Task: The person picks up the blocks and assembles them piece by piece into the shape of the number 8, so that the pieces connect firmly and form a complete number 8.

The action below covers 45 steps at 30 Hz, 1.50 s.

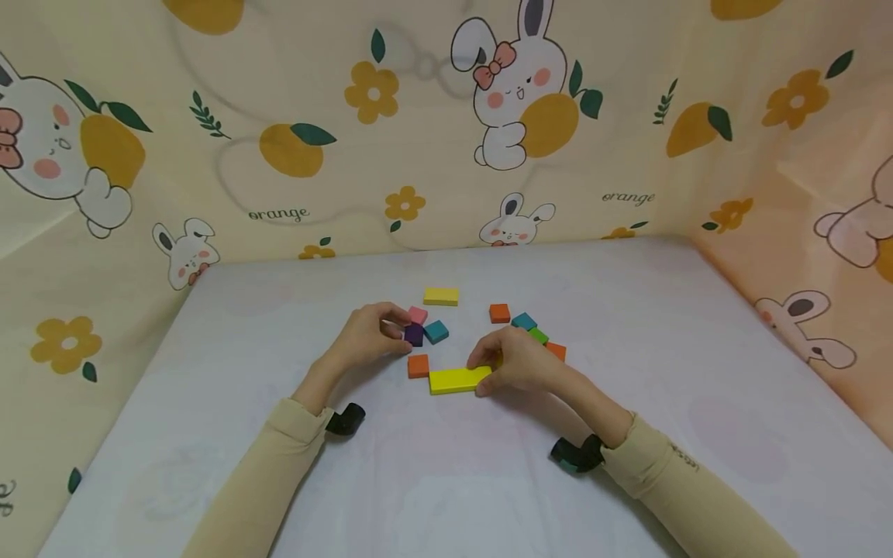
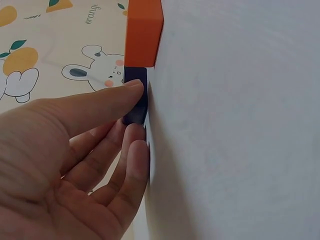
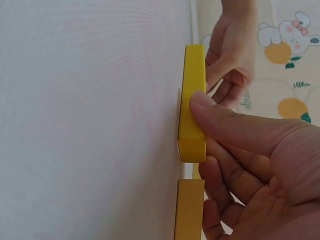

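Observation:
My left hand [image 1: 370, 333] has its thumb and fingertips around a dark purple block [image 1: 414, 335], and the thumb lies on the block's face in the left wrist view. A pink block [image 1: 418, 315] sits just behind it, at the fingertips. My right hand [image 1: 519, 358] pinches a long yellow block [image 1: 458, 380] by its right end, thumb on the near side and fingers on the far side. An orange block [image 1: 418, 366] stands at the yellow block's left end. In the right wrist view, an orange-yellow block [image 3: 190, 210] lies beside the right fingers; the hand hides it from the head view.
A teal block [image 1: 436, 332] lies right of the purple one. Farther back is a pale yellow block [image 1: 442, 296]. Beyond the right hand are an orange block [image 1: 499, 313], a teal block [image 1: 525, 321], a green block [image 1: 537, 335] and another orange block [image 1: 556, 352]. Printed cloth walls surround the white table [image 1: 446, 480].

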{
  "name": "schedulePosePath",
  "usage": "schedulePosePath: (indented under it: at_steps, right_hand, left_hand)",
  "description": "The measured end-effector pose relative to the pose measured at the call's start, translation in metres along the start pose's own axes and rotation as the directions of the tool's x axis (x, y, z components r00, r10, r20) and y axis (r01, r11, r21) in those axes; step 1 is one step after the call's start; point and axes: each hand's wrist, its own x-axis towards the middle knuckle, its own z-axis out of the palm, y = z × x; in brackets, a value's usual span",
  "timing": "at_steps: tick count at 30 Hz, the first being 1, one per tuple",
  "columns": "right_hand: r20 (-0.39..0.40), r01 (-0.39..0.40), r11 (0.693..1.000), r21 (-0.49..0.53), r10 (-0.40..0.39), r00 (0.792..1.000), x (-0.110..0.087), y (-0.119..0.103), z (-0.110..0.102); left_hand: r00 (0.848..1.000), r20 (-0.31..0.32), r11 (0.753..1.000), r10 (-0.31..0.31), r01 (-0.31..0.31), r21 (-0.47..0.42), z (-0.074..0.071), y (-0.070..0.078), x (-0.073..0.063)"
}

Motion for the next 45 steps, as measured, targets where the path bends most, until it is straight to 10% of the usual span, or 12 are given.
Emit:
schedulePosePath:
  at_steps: [19,26,34,45]
  right_hand:
    - [-0.006,-0.012,1.0,-0.012,0.012,1.0,0.003,-0.001,0.0]
    - [0.001,-0.016,1.0,-0.01,0.016,1.0,0.002,-0.001,-0.003]
    - [0.006,-0.009,1.0,0.0,0.009,1.0,0.0,0.001,-0.001]
    - [0.006,-0.001,1.0,-0.02,0.001,1.0,0.0,-0.001,0.001]
  left_hand:
    - [0.991,-0.052,0.992,0.122,-0.123,-0.013,-0.022,0.014,-0.03]
    - [0.988,0.066,0.989,0.142,-0.138,-0.057,-0.012,0.016,-0.065]
    - [0.96,0.239,0.988,0.145,-0.13,-0.078,0.006,0.015,-0.071]
    - [0.956,0.248,0.988,0.154,-0.142,-0.063,0.014,0.015,-0.073]
